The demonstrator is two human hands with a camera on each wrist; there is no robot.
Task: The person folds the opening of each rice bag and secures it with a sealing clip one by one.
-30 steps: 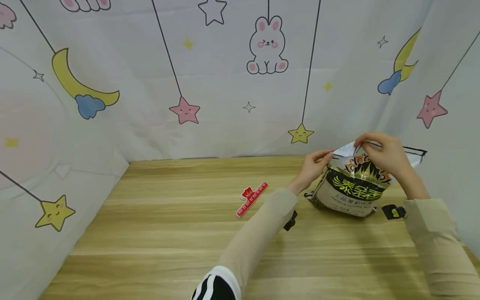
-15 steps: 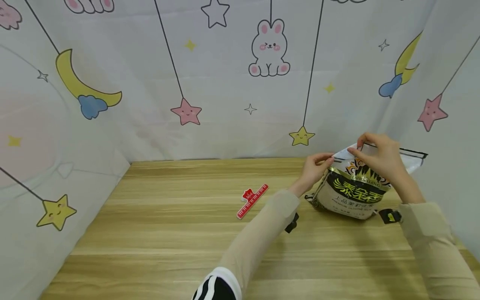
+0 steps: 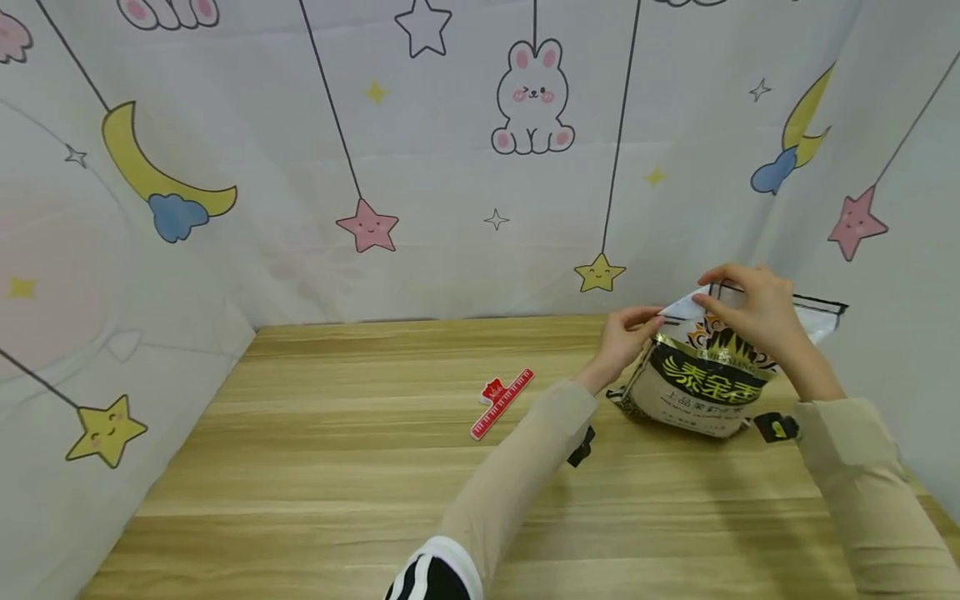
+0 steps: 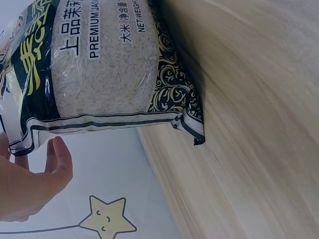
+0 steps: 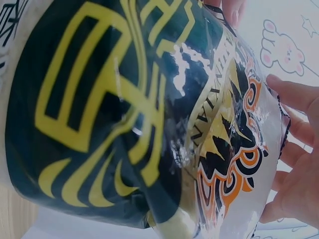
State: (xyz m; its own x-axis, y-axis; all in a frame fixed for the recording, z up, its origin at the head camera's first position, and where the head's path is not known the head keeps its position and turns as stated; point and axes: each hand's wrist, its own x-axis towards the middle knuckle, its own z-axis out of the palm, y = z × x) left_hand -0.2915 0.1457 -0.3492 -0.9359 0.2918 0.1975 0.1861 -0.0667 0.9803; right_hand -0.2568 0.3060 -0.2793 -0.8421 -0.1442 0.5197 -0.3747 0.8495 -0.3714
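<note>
A clear-fronted bag of rice (image 3: 697, 392) with black and gold print stands at the right of the table, slightly tilted. Its silvery top is flattened, and grains show through the plastic in the left wrist view. My left hand (image 3: 624, 343) pinches the upper left corner of the bag between thumb and fingers. Across the top edge lies my right hand (image 3: 759, 310), thumb on the front and fingers behind. In the right wrist view that hand (image 5: 296, 149) holds the rim from both sides; part of its grip is hidden by the plastic.
A red strip with white marks and a crown-shaped tab (image 3: 501, 403) lies left of the bag on the wooden table (image 3: 315, 467). A white curtain (image 3: 450, 275) printed with stars, moons and rabbits hangs behind and along the sides.
My right hand has shifted a little left along the bag's top edge, its thumb and fingers further apart. My left hand and the bag stay nearly in place.
</note>
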